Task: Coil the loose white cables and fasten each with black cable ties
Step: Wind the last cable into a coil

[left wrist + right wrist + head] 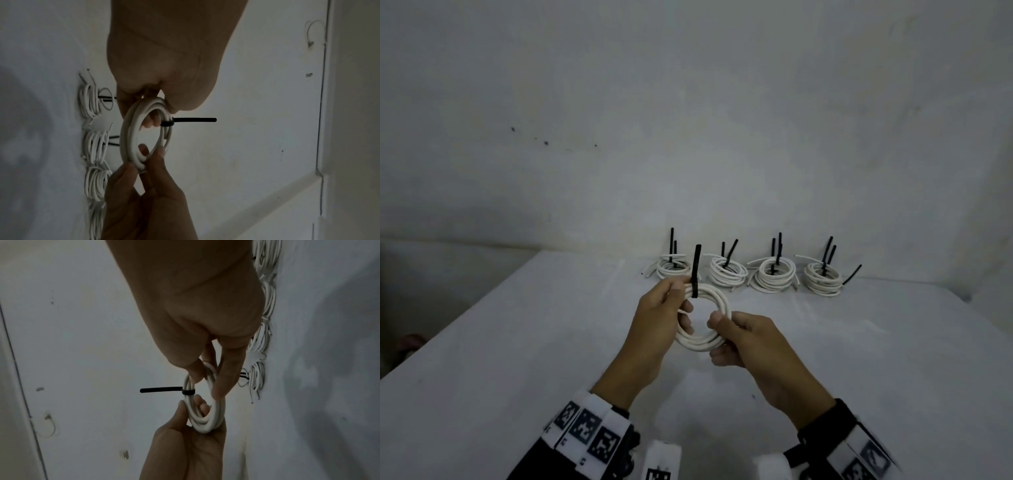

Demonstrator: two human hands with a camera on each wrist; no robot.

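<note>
Above the white table, a coil of white cable (pixel 717 297) is held between both hands. One black cable tie (pixel 695 267) is wrapped round its top left, its free tail sticking straight up. My left hand (pixel 683 299) grips the coil right beside the tie, fingers curled through the ring. My right hand (pixel 717 339) pinches the coil's lower right side between thumb and fingers. The left wrist view shows the coil (pixel 127 138), the tie (pixel 195 119) and my left hand (pixel 154 105). The right wrist view shows the coil (pixel 205 426), the tie (pixel 160 389) and my right hand (pixel 207 381).
Several finished coils stand in a row at the table's far edge against the wall (pixel 688 102), each with black tie tails sticking up: (pixel 673 270), (pixel 727 274), (pixel 774 277), (pixel 822 281). The white table (pixel 517 342) runs wide to the left and right of my hands.
</note>
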